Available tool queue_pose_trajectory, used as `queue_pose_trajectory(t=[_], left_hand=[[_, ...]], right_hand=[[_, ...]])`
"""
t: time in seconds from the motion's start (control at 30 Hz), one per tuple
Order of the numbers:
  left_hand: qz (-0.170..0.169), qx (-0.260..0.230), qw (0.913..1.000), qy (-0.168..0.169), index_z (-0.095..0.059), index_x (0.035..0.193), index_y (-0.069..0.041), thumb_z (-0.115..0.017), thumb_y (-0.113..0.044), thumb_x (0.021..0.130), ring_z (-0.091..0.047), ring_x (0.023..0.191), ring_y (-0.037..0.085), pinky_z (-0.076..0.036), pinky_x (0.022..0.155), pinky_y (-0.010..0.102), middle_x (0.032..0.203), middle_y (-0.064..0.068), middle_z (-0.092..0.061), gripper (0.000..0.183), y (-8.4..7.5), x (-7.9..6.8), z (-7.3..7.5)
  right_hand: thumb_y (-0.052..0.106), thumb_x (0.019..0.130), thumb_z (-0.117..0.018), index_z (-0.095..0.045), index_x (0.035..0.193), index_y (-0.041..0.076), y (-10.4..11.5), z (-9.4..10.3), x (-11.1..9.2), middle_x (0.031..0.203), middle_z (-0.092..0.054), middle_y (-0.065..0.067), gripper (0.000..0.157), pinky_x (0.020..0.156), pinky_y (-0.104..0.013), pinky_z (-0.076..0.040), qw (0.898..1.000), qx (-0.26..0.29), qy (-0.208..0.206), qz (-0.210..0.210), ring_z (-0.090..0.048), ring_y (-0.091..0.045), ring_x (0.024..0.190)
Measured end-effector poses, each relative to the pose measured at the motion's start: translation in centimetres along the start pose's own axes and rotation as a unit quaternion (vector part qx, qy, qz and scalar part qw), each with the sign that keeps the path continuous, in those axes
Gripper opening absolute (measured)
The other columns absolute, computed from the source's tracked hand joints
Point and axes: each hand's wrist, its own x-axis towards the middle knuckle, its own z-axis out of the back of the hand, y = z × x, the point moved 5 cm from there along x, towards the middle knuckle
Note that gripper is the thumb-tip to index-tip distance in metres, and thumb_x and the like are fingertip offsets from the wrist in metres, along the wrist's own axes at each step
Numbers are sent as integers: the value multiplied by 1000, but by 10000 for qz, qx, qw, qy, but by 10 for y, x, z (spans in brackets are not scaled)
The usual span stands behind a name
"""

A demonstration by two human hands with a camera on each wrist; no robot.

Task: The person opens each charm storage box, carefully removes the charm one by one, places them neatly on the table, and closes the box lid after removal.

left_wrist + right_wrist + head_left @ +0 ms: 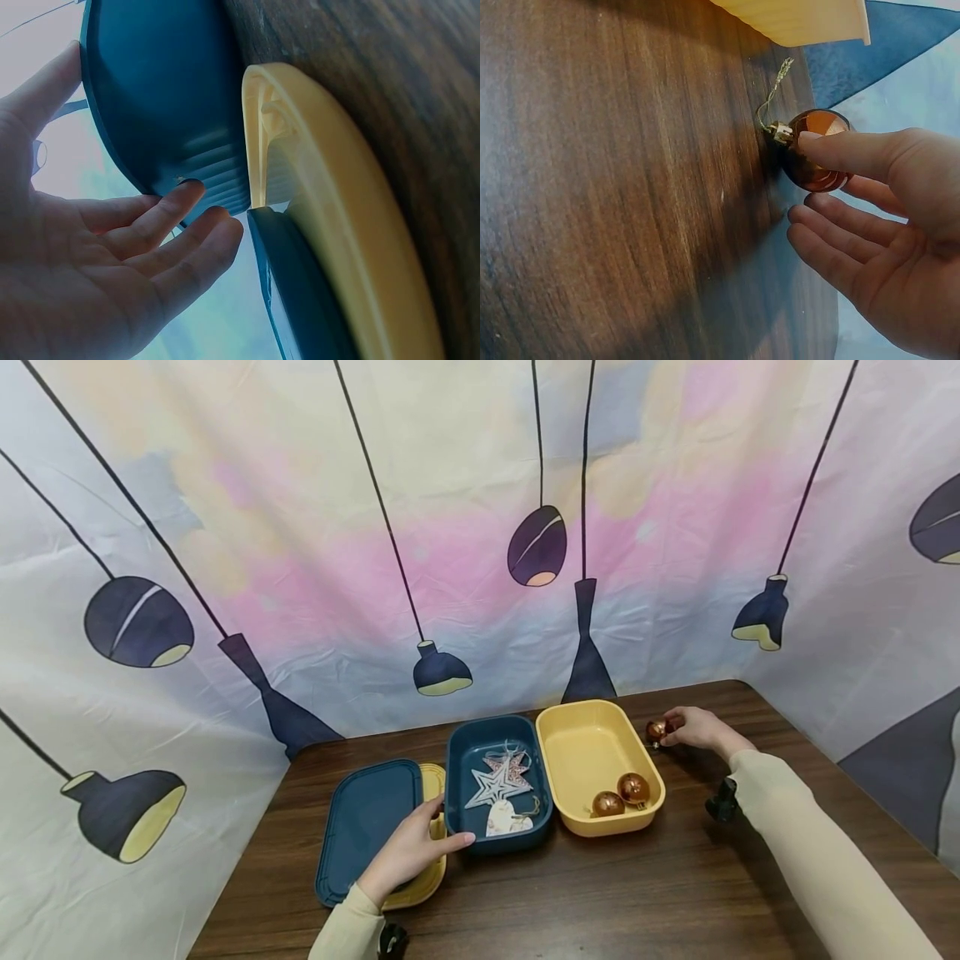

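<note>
My right hand (699, 728) pinches a shiny copper Christmas bauble (821, 150) between thumb and fingers, low over the table right of the yellow box (577, 739). Its gold cap and string (775, 97) point away from the palm. Two more copper baubles (634, 788) lie in the near end of the yellow box. At the near left corner of the dark blue box (462, 735), my left hand (408, 850) has its fingers spread, the thumb at the rim and fingertips by the outer wall. Inside that box are a white star ornament (495, 787), a pink glittery star (513, 767) and a pale tag-like ornament (501, 818).
Left of the blue box, a blue lid (371, 818) lies overlapping a yellow lid (427, 887), partly under my left hand. All stand on a dark wooden table (600, 902). A cloth backdrop (487, 602) printed with lamps hangs behind the far edge.
</note>
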Motion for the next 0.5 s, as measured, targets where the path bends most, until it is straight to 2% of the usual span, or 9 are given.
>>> queue_pose_trajectory(t=[0.5], left_hand=[[36,4,10000,26,-35,155,1,-76,-52,87,-41,139,44,-39,107,63,152,25,-42,95,0,0,0]], right_hand=[[14,89,-74,-39,143,-18,-5,0,-1,138,-44,-43,72,99,-64,-43,10000,0,75,24,-46,-56,124]])
